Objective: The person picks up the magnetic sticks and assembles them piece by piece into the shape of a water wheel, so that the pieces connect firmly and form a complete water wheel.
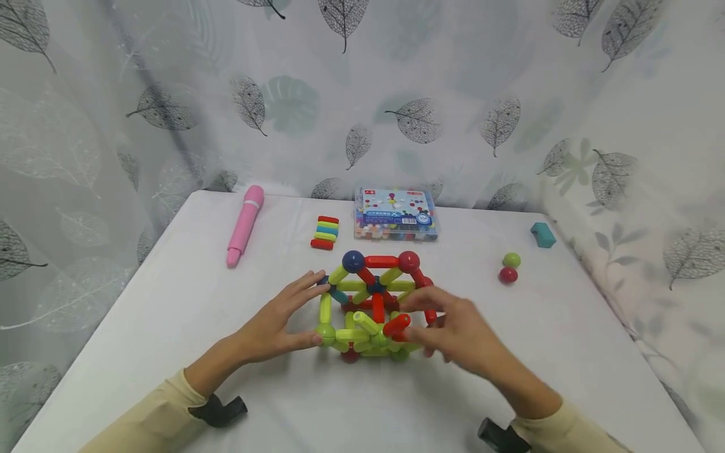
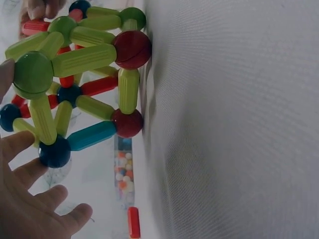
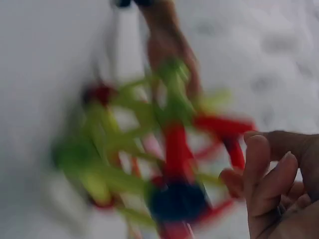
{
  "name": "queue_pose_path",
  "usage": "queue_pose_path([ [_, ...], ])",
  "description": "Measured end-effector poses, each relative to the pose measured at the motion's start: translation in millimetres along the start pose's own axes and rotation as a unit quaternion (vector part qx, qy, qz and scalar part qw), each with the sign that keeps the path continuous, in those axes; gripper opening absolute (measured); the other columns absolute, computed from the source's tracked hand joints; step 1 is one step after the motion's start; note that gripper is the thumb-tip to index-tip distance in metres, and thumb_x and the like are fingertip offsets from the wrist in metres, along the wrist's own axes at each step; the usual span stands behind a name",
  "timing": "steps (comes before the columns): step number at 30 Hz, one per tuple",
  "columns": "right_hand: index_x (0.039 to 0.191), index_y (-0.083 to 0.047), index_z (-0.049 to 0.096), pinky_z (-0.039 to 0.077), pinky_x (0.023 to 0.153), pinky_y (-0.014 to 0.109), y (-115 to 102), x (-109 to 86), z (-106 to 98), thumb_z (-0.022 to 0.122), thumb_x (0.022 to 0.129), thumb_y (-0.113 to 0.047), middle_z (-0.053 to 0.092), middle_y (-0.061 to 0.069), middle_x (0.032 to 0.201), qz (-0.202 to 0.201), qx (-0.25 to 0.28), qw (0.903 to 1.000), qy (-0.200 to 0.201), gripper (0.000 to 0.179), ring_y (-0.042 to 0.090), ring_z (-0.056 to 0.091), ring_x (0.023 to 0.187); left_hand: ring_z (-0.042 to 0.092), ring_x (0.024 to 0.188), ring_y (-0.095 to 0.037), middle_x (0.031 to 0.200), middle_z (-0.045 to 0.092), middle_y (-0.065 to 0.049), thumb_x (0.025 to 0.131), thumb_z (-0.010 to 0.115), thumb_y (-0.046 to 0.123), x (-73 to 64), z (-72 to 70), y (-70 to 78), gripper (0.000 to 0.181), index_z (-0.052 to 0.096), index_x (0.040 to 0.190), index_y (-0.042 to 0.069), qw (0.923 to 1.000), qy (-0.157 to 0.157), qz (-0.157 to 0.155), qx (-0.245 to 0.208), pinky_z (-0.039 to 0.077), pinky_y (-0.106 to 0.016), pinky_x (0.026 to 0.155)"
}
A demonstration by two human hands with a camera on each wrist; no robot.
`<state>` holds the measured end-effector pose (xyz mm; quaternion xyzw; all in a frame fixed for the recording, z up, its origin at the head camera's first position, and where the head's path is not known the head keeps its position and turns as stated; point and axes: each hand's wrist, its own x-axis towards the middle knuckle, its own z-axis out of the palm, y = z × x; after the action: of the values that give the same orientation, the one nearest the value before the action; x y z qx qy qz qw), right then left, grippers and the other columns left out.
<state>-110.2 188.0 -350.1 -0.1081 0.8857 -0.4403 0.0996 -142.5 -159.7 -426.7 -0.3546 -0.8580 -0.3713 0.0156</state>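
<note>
A frame of magnetic rods and balls [image 1: 378,302], in yellow-green, red, blue and teal, stands on the table between both hands. My left hand [image 1: 277,324] is at its left side with fingers mostly straight. Its thumb is at a green ball [image 2: 33,73] and its fingers at a dark blue ball [image 2: 55,152]. My right hand [image 1: 455,327] is at the right side, thumb and index finger apart around a red rod [image 1: 396,324] that sticks out from the front. In the right wrist view a fingertip [image 3: 253,135] is right at a red rod's end; the frame is blurred there.
Behind the frame lie a clear-sided box [image 1: 396,215] of parts and several loose rods [image 1: 325,231]. A pink pen-shaped thing [image 1: 246,226] is at the back left. On the right are a green ball [image 1: 511,260], a red ball [image 1: 508,275] and a teal block [image 1: 543,234].
</note>
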Motion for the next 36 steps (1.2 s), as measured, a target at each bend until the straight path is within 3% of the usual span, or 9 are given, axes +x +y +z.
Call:
queue_pose_path([
  [4,0.123,-0.012,0.064,0.052,0.053,0.027,51.0,11.8,-60.3,0.078,0.092,-0.027,0.066,0.011,0.118,-0.006,-0.041,0.987,0.155,0.037,0.014,0.063,0.071,0.024,0.154,-0.034,0.165,0.033,-0.004,0.087,0.077,0.042,0.4,0.3,0.7,0.079,0.043,0.155,0.021,1.0,0.0,0.001,0.005,0.042,-0.065,0.107],
  [7,0.133,-0.007,0.06,0.051,0.06,0.021,101.2,26.8,-96.7,0.074,0.095,-0.031,0.06,0.017,0.127,0.068,-0.033,0.9724,0.221,0.047,0.012,0.058,0.085,0.024,0.154,-0.034,0.165,0.032,-0.004,0.086,0.078,0.041,0.7,1.2,0.5,0.079,0.043,0.155,0.021,1.0,-0.001,-0.002,0.003,0.042,-0.066,0.107],
  [13,0.152,-0.002,0.04,0.052,0.07,0.015,168.2,47.7,-113.8,0.072,0.095,-0.033,0.042,0.026,0.15,0.215,0.054,0.9539,0.202,0.073,0.026,0.055,0.112,0.023,0.154,-0.034,0.165,0.032,-0.004,0.087,0.077,0.041,1.1,1.0,0.0,0.079,0.043,0.155,0.021,0.9999,-0.005,-0.008,-0.004,0.042,-0.067,0.106],
  [18,0.154,-0.002,0.038,0.052,0.067,0.019,189.3,53.6,-107.3,0.072,0.096,-0.034,0.047,0.022,0.138,0.254,0.05,0.9433,0.207,0.074,0.024,0.055,0.098,0.024,0.154,-0.035,0.166,0.032,-0.003,0.087,0.077,0.041,1.5,1.3,0.3,0.079,0.042,0.155,0.022,1.0,-0.001,0.0,-0.003,0.042,-0.067,0.106],
  [23,0.15,-0.001,0.043,0.049,0.07,0.027,193.9,57.7,-102.1,0.07,0.097,-0.035,0.051,0.02,0.128,0.271,0.03,0.9393,0.208,0.069,0.026,0.052,0.101,0.024,0.154,-0.034,0.165,0.032,-0.003,0.086,0.078,0.041,1.5,1.4,-0.3,0.08,0.042,0.155,0.022,1.0,-0.001,-0.002,0.002,0.042,-0.067,0.106],
  [26,0.146,-0.007,0.047,0.048,0.069,0.023,181.2,52.4,-99.3,0.071,0.095,-0.041,0.053,0.01,0.121,0.251,0.092,0.9387,0.218,0.066,0.021,0.05,0.098,0.023,0.154,-0.033,0.165,0.032,-0.004,0.086,0.078,0.04,1.3,1.9,-0.9,0.081,0.042,0.156,0.022,1.0,-0.003,-0.001,0.0,0.041,-0.067,0.107],
  [29,0.136,-0.012,0.053,0.045,0.06,0.017,147.2,40.7,-89.1,0.07,0.097,-0.035,0.055,0.001,0.111,0.148,0.244,0.9383,0.196,0.048,0.013,0.049,0.085,0.024,0.154,-0.033,0.165,0.032,-0.005,0.086,0.079,0.04,1.5,2.2,-1.3,0.081,0.042,0.156,0.022,1.0,-0.001,0.004,0.0,0.041,-0.066,0.107],
  [32,0.128,-0.014,0.059,0.041,0.055,0.016,100.5,27.5,-67.8,0.065,0.101,-0.018,0.059,-0.001,0.107,0.025,0.365,0.9262,0.093,0.028,0.009,0.048,0.073,0.025,0.153,-0.034,0.165,0.033,-0.005,0.086,0.079,0.039,1.2,1.7,-0.9,0.081,0.042,0.155,0.021,0.9999,0.005,0.009,-0.003,0.042,-0.066,0.107],
  [36,0.125,-0.017,0.064,0.041,0.052,0.017,52.6,12.5,-33.9,0.061,0.1,-0.007,0.062,0.003,0.114,-0.054,0.332,0.9411,-0.031,0.027,0.008,0.049,0.065,0.025,0.153,-0.035,0.165,0.033,-0.005,0.086,0.079,0.04,0.3,1.6,-1.5,0.081,0.042,0.155,0.02,0.9999,0.008,0.009,-0.002,0.042,-0.066,0.106],
])
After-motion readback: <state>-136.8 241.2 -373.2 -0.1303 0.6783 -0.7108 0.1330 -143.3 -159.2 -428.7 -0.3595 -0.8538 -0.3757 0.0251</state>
